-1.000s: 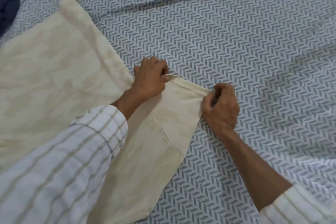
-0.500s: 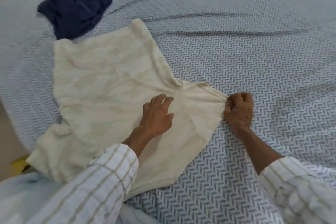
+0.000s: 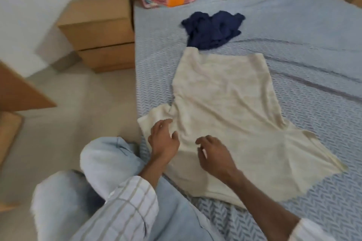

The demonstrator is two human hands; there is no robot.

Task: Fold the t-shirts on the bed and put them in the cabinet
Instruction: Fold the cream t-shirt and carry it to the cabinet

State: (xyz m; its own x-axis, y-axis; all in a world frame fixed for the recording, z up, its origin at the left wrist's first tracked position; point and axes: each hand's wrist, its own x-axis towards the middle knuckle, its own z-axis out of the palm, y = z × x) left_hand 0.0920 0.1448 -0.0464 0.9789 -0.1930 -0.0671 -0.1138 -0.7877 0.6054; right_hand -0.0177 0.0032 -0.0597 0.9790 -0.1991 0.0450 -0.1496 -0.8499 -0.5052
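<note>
No labels or writing readable anywhere, it's all a bit blurry. Far left there's a wooden nightstand point(image 3: 101, 31) beside the bed point(image 3: 313, 107). The left hand point(image 3: 163, 139) sits over the near sleeve of the cream t-shirt point(image 3: 231, 107), fingers loose and spread, gripping nothing. The right hand point(image 3: 214, 154) is just beside it over the shirt's collar end, also relaxed. The shirt lies flat on the bed, with a crumpled navy t-shirt point(image 3: 213, 29) touching its far edge.
</note>
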